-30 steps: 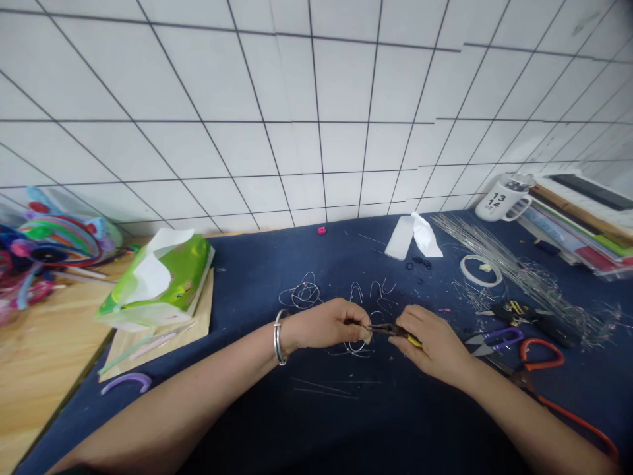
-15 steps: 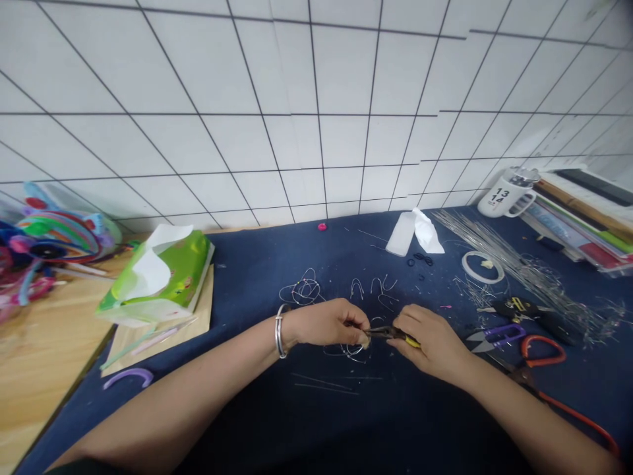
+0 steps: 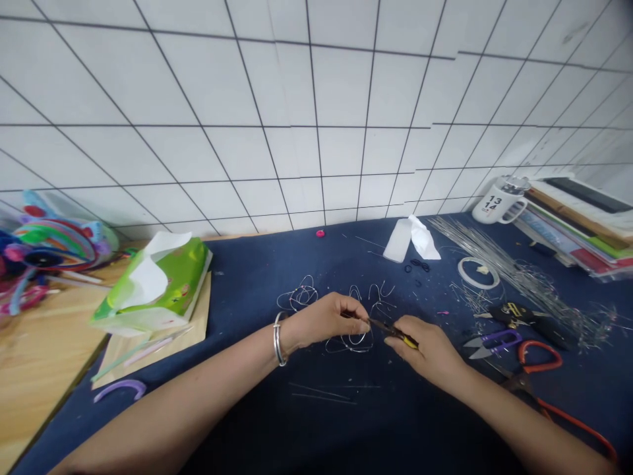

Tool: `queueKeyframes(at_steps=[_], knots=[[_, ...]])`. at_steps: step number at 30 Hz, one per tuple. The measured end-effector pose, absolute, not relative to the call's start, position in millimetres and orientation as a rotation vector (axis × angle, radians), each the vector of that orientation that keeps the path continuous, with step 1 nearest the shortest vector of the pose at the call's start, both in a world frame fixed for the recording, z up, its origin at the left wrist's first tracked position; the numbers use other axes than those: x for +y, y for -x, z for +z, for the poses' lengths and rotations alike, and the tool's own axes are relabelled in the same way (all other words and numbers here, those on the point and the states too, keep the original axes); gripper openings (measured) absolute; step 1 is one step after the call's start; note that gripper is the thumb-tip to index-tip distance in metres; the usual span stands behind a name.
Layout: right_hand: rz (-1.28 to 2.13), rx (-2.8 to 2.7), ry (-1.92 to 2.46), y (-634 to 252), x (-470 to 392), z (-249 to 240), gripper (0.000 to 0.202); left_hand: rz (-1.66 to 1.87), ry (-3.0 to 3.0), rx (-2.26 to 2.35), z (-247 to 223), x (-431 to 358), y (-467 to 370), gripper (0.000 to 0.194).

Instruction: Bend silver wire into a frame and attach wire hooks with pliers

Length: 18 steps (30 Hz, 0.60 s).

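Observation:
My left hand (image 3: 329, 321), with a silver bangle at the wrist, pinches thin wire close to the plier tips. Loops of that wire (image 3: 352, 344) hang or lie just below the fingers; whether they touch the cloth I cannot tell. In my right hand (image 3: 428, 346) are pliers (image 3: 390, 330) with dark jaws and yellow-and-black handles, pointing left to my left fingertips. What the jaws grip is too small to make out. Behind my left hand lies a coil of beaded wire (image 3: 300, 295). Several bent wire pieces (image 3: 380, 295) rest beyond the pliers.
Purple scissors (image 3: 499, 342), red-handled shears (image 3: 541, 356) and black cutters (image 3: 517, 315) lie at right, near a tape roll (image 3: 478, 273) and a long wire bundle (image 3: 489, 247). A mug (image 3: 497, 201) stands behind. A green tissue pack (image 3: 155, 277) sits left. Straight wires (image 3: 321, 394) lie in front.
The plier jaws have tilted, now sloping up toward my left fingertips. My left fingers have shifted a little, still pinching. The whole view has moved slightly.

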State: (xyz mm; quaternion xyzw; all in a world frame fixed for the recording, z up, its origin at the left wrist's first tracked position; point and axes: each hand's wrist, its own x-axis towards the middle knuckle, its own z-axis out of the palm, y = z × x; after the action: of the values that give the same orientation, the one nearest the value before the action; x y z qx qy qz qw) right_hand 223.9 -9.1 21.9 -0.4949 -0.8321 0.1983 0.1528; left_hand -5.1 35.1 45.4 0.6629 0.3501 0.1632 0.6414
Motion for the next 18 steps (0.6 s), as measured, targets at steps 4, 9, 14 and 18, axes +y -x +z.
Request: queueKeyframes(at_steps=[4, 9, 14, 18], knots=[[0.623, -2.341, 1.451, -223.1, -10.1, 22.5, 0.024, 0.425, -1.511, 0.835, 44.5, 34.8, 4.7, 0.019], [0.629, -2.329, 1.456, -222.1, -11.0, 23.5, 0.025, 0.473, -1.470, 0.853, 46.6, 33.2, 2.4, 0.017], [0.632, -2.321, 1.437, -221.9, -10.9, 22.4, 0.025, 0.505, -1.406, 0.844, 46.3, 31.6, 0.9, 0.016], [0.610, -2.343, 1.397, -221.9, -9.5, 23.0, 0.023, 0.477, -1.364, 0.807, 45.2, 32.0, 1.8, 0.014]])
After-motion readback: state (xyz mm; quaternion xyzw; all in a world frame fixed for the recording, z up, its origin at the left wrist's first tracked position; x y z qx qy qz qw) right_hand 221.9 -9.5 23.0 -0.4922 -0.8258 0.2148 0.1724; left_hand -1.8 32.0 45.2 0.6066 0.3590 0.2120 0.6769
